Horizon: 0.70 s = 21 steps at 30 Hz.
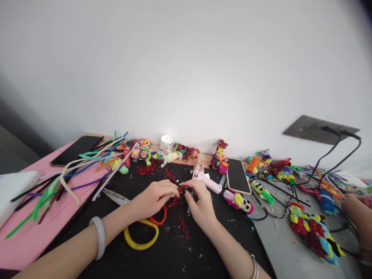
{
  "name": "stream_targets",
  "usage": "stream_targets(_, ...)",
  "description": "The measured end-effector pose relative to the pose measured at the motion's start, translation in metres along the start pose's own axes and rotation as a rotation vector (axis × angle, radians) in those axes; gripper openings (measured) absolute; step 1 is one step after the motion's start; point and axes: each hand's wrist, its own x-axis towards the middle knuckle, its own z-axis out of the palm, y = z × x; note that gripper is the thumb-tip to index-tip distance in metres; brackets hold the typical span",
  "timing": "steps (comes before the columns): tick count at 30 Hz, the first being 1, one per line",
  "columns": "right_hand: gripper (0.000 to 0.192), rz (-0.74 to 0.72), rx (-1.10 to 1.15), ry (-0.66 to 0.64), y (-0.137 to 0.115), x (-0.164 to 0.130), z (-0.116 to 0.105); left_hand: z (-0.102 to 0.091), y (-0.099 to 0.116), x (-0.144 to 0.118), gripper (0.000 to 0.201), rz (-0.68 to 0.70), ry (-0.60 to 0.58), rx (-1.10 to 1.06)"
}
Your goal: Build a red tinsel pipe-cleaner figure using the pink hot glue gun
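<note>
Head view: both my hands meet over the black mat [174, 252] on the counter [290, 248]. Left hand [154, 197] and right hand [202, 205] are each pinched nearly closed, fingertips together on a small red glittery pipe-cleaner piece [182, 190], held just above the mat between them. Thumb and forefinger grip on both sides; the rest of each hand is curled loosely.

Step in hand, as I judge it: twisting or shaping the red piece, mid-form, not finished. More red sparkly offcuts [183, 226] lie on the mat just below the hands.

Around: scissors [139, 232] with yellow and red loops lie under the left wrist, blades pointing left. A pink glue gun [205, 177] rests just behind the right hand, and a phone [237, 176] lies face-up beside it. A bundle of loose pipe cleaners [75, 170] sprawls at left over the pink board [26, 240]. Finished figures line the wall side near a white candle [166, 143].

Another person's hand [359, 207] works at the far right edge, apart from mine.

Next move calls for, I think, a firm pinch on one end while the other hand turns; the piece is tiny and could slip.
</note>
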Motion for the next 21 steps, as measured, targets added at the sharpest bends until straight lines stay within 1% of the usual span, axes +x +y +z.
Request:
stream_targets(2, 0.020, 0.021, -0.005, -0.020, 0.0000, 0.0001, 0.0004, 0.0005, 0.0017, 0.0003, 0.018, -0.074, 0.018, -0.012)
stream_targets(4, 0.019, 0.049, -0.006, -0.010, 0.0012, -0.0001, 0.0006, 0.0007, 0.0016, 0.0011, 0.011, -0.158, 0.060, -0.054)
stream_targets(6, 0.018, 0.073, -0.007, 0.015, 0.0031, -0.0008, 0.0007, 0.0005, -0.0001, 0.0022, 0.014, -0.200, 0.092, -0.091)
stream_targets(8, 0.018, 0.090, -0.010, 0.031, 0.0048, -0.0017, 0.0011, 0.0002, -0.0020, 0.0032, 0.017, -0.203, 0.109, -0.077)
stream_targets(13, 0.015, 0.119, 0.003, 0.055, 0.0063, -0.0020, 0.0017, -0.0014, -0.0015, 0.0037, 0.013, -0.200, 0.119, -0.017)
stream_targets(21, 0.015, 0.194, 0.052, 0.055, 0.0052, -0.0012, 0.0011, -0.0019, 0.0024, 0.0046, 0.012, -0.225, 0.047, -0.105)
